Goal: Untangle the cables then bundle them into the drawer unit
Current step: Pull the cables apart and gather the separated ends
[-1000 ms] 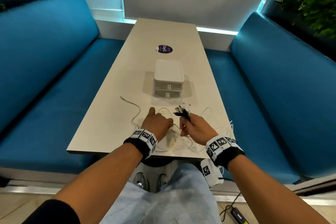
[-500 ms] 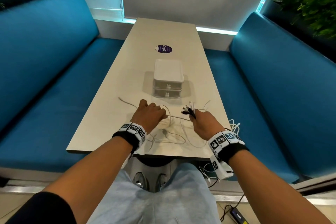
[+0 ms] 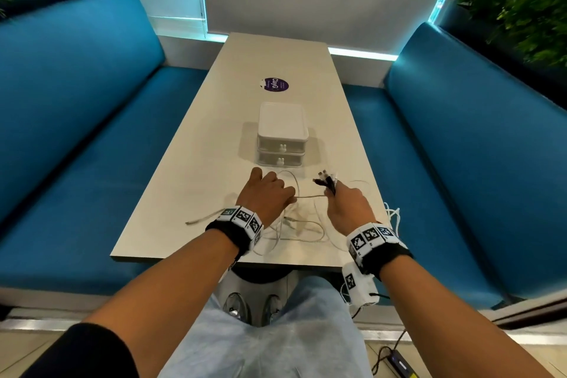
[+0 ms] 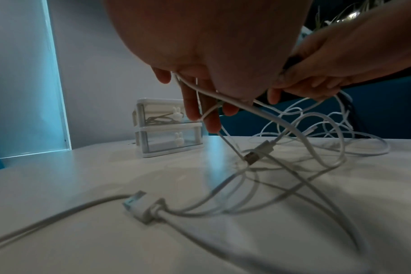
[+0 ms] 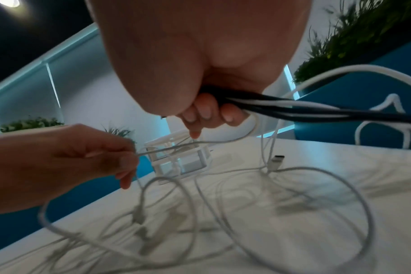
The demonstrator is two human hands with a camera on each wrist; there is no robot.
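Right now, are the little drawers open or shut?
Shut. Both clear drawers of the white plastic drawer unit sit flush in its frame, bunny knobs level, in head and left wrist views.

White cables point(image 3: 302, 228) lie in loose, overlapping loops on the near end of the bench, with one strand drawn taut above them. A bunch of black and white cable ends point(image 3: 326, 179) stands raised to the right. The white two-drawer unit point(image 3: 282, 136) sits just beyond, both drawers closed
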